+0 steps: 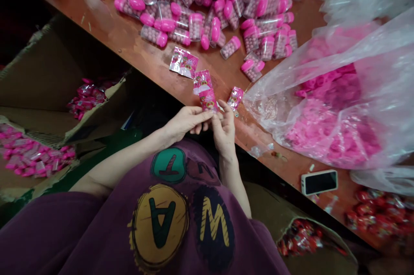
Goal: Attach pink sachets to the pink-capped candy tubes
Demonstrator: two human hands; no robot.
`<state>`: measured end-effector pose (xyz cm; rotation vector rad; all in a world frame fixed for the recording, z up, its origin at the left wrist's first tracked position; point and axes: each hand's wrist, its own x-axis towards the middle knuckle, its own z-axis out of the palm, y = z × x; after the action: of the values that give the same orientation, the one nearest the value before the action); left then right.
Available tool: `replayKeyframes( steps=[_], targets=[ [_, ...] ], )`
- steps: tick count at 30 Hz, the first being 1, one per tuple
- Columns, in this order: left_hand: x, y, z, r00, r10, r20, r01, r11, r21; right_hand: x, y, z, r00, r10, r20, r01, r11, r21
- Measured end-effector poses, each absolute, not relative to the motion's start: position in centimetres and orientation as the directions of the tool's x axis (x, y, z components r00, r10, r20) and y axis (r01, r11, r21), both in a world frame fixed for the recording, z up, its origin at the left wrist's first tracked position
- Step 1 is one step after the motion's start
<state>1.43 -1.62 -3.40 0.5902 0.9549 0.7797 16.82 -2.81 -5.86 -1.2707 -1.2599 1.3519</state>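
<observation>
A pink sachet stands pinched between both hands at the table's edge: the left hand grips its lower end, the right hand closes fingertips on its side, likely steadying it. Another sachet lies just right of them, more beyond. Further off, a heap of pink-capped tubes; right, a plastic bag; a phone; left, a carton.
</observation>
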Motion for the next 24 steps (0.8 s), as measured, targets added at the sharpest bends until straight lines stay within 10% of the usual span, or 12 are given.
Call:
replayKeyframes(
  steps=[3,7,12,18,24],
  targets=[
    [1.4,-1.5,-3.2,0.304,0.818,-0.488,-0.295,0.568,0.768,18.6,-2.1,-5.1,0.020,0.999,-0.041,0.364,-0.046,-0.930],
    [0.1,-0.8,-3.5,0.039,0.862,-0.506,-0.248,0.499,0.830,18.4,-0.2,-3.9,0.035,0.996,0.078,0.878,0.006,-0.479],
    [-1.7,0.6,-4.4,-0.083,0.929,-0.360,-0.013,0.361,0.933,14.1,4.9,-4.0,-0.151,0.984,0.097,0.972,0.166,-0.168],
    [-1.0,1.0,-3.8,0.046,0.970,-0.239,0.801,0.107,0.589,12.6,9.6,-5.3,-0.113,0.993,-0.033,0.950,0.098,-0.298],
    [-1.1,0.8,-3.5,0.090,0.965,-0.247,0.865,0.047,0.500,14.2,10.0,-6.1,-0.050,0.996,0.079,0.787,0.088,-0.611]
  ],
)
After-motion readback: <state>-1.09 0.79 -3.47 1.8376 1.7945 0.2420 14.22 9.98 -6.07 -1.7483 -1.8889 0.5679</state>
